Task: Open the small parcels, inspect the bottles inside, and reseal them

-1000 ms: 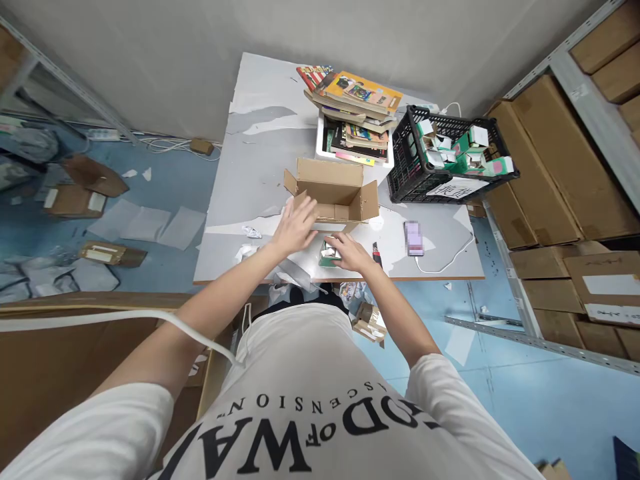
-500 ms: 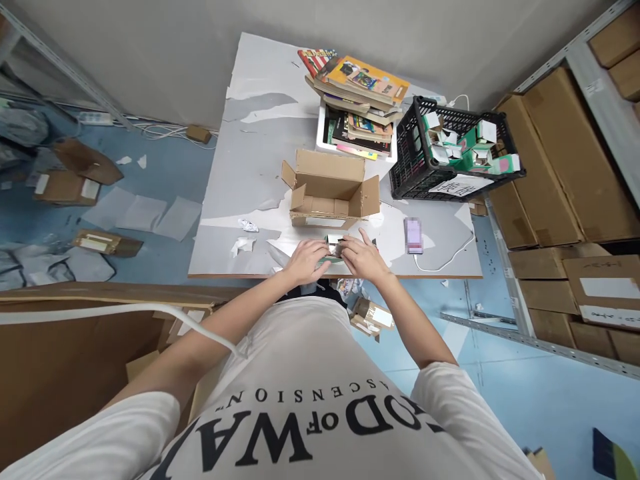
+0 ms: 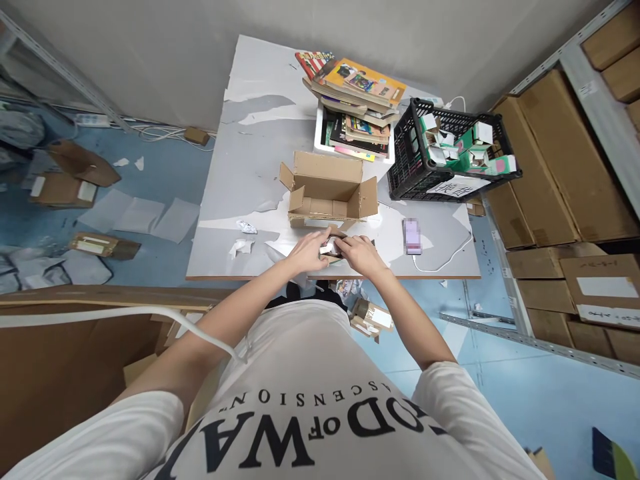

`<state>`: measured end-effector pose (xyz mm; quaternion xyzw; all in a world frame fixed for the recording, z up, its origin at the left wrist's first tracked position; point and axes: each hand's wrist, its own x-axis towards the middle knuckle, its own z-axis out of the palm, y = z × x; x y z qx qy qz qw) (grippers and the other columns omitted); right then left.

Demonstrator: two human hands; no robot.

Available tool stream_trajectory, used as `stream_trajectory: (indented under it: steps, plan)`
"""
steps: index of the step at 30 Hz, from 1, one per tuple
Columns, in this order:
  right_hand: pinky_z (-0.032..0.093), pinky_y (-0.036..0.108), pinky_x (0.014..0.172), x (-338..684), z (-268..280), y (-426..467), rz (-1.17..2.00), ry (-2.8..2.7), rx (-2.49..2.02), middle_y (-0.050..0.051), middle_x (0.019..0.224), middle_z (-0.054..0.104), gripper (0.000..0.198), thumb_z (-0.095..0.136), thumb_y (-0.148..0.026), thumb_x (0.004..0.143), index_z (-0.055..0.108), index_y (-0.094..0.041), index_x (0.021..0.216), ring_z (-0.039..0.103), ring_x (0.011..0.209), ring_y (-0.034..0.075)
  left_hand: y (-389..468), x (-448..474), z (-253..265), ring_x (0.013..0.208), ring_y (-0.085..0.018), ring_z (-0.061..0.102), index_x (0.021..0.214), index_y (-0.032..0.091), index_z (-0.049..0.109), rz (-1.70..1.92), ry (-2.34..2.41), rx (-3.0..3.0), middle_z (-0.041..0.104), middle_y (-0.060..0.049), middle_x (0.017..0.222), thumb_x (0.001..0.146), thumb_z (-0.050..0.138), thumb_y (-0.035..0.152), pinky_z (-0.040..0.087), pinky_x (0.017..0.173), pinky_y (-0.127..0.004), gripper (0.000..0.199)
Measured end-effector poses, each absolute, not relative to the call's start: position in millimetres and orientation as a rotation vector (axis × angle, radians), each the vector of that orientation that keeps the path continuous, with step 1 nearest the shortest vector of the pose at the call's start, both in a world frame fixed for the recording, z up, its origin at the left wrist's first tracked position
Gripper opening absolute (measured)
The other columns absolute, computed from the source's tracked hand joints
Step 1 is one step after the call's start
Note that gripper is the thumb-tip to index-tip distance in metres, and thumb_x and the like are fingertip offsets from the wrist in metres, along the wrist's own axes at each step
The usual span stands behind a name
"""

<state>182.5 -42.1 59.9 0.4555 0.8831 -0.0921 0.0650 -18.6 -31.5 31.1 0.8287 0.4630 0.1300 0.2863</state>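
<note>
Close to the table's front edge, my left hand (image 3: 309,253) and my right hand (image 3: 362,255) grip a small box (image 3: 340,233) from either side. Something white and shiny (image 3: 329,248) shows between the fingers at the box's top; its kind cannot be made out. A bit of green shows along the near side of the box, and the hands hide most of the rest. Just behind them stands an open cardboard box (image 3: 325,223), flaps up, with no contents visible.
Crumpled paper (image 3: 241,248) lies left of my hands, and a phone (image 3: 413,236) on a cable lies to the right. Further back are a white bin (image 3: 319,137) heaped with books (image 3: 367,83) and a black crate (image 3: 403,177) of green-and-white boxes (image 3: 470,150). Shelved cartons (image 3: 555,153) stand at right.
Both hands have shifted slightly around the small box. A brownish flap now stands up at its far side, and the white, shiny thing shows more between the fingers.
</note>
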Motion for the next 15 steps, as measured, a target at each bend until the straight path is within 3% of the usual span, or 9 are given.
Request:
stream_trajectory:
  steps: [3, 8, 12, 15]
  plan:
    - [0.036, 0.038, 0.083, 179.4, 64.3, -34.9, -0.302, 2.604, 1.394, 0.015, 0.122, 0.061, 0.042, 0.050, -0.024, 0.092, 0.046, -0.020, 0.134, 0.059, 0.099, 0.026, -21.3, -18.7, 29.1, 0.102, -0.026, 0.061, 0.146, 0.009, 0.030, 0.298, 1.166, 2.200, 0.063, -0.012, 0.113, 0.064, 0.064, 0.029, 0.048, 0.085, -0.032, 0.091]
    - [0.035, 0.036, 0.081, 167.9, 72.1, -23.5, -0.273, 2.636, 1.235, 0.014, 0.126, 0.058, 0.035, 0.049, -0.016, 0.090, 0.052, -0.021, 0.125, 0.060, 0.103, 0.026, -12.9, -17.5, 25.2, 0.110, -0.030, 0.059, 0.145, 0.015, 0.032, 0.271, 1.193, 2.191, 0.060, -0.012, 0.124, 0.062, 0.069, 0.035, 0.048, 0.085, -0.033, 0.093]
    - [0.035, 0.038, 0.084, 152.2, 70.2, -18.6, -0.198, 2.663, 1.129, 0.019, 0.121, 0.060, 0.023, 0.045, -0.015, 0.091, 0.057, -0.014, 0.111, 0.054, 0.111, 0.029, -14.0, -19.4, 21.0, 0.113, -0.032, 0.056, 0.145, 0.015, 0.034, 0.289, 1.268, 2.174, 0.056, -0.015, 0.125, 0.061, 0.073, 0.044, 0.047, 0.092, -0.038, 0.097]
    - [0.035, 0.039, 0.084, 146.3, 67.1, -16.3, -0.109, 2.655, 1.081, 0.021, 0.118, 0.061, 0.026, 0.048, -0.021, 0.092, 0.053, -0.010, 0.115, 0.053, 0.110, 0.031, -13.7, -21.1, 14.4, 0.119, -0.035, 0.051, 0.142, 0.015, 0.038, 0.375, 1.247, 2.155, 0.049, -0.017, 0.128, 0.054, 0.079, 0.051, 0.043, 0.099, -0.045, 0.103]
